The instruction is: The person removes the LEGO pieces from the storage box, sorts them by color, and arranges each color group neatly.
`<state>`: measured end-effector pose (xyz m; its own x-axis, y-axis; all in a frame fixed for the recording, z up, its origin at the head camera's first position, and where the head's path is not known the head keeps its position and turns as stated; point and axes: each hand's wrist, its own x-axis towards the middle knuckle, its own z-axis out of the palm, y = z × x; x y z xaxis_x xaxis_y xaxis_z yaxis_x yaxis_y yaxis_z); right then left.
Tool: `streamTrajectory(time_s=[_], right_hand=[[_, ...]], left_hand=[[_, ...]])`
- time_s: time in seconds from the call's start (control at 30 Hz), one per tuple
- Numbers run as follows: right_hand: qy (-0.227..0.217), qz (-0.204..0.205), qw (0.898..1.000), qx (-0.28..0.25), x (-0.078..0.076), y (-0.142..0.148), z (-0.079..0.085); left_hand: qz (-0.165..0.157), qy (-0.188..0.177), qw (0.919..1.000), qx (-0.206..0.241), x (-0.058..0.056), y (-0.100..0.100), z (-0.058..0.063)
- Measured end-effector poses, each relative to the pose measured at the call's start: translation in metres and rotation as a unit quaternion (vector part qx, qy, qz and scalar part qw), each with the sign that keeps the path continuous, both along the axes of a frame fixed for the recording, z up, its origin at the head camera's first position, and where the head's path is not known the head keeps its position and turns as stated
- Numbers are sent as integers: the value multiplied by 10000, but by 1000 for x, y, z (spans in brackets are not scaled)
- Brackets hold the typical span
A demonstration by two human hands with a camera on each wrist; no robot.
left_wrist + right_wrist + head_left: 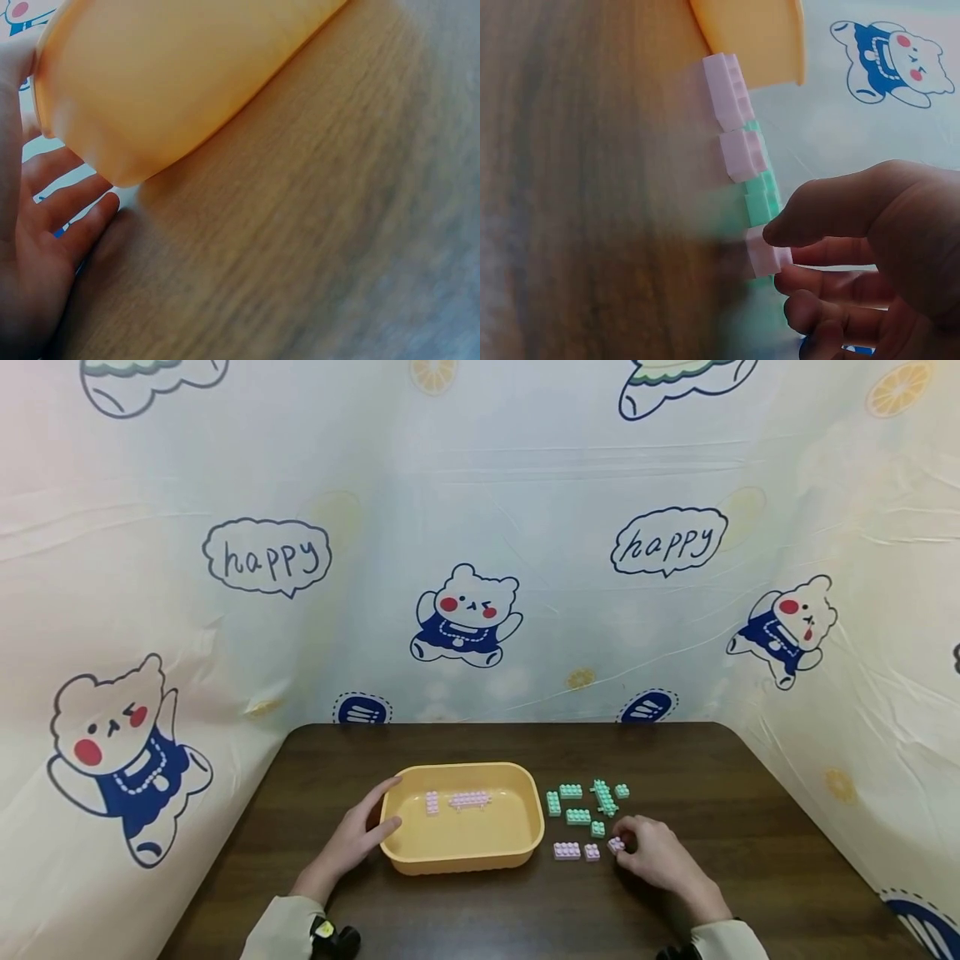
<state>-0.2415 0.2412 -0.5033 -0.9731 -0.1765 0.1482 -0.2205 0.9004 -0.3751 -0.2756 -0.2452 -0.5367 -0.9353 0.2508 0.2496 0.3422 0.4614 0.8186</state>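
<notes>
A yellow plastic basin (461, 856) stands on the table, with two groups of pink building bricks (469, 799) lying inside. My left hand (351, 842) holds its left side, the thumb over the rim and the other fingers spread along the outer wall in the left wrist view. To the right of the basin, my right hand (660, 856) pinches a small pink brick (763, 251) between thumb and fingers, close over the tabletop. A small pink brick (592, 852) and a longer pink brick (567, 851) lie in a row left of that hand.
Behind the pink row lie several green bricks (578, 817), among them a longer studded green piece (603, 797) with side pegs. The dark wooden table (450, 918) has its far edge against a printed curtain (465, 485) that also runs along both sides.
</notes>
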Motion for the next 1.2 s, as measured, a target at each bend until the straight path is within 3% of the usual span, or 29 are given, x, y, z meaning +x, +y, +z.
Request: streamTrajectory(time_s=[0.17,0.3,0.7,0.9,1.2], right_hand=[[-52,38,9999,-129,-1,-2,17],[260,364,9984,-358,-5,-14,37],[675,1316,9834,-1051,-26,-85,83],[599,1640,9769,-1232,-39,-133,92],[424,2106,9718,-975,-58,-191,96]], left_hand=[[-31,-1,10000,41,0,0,0],[-29,13,10000,62,0,-2,1],[-72,99,9999,12,0,-2,0],[-34,102,9999,-87,0,-5,-1],[-79,90,9999,25,-2,-4,-2]])
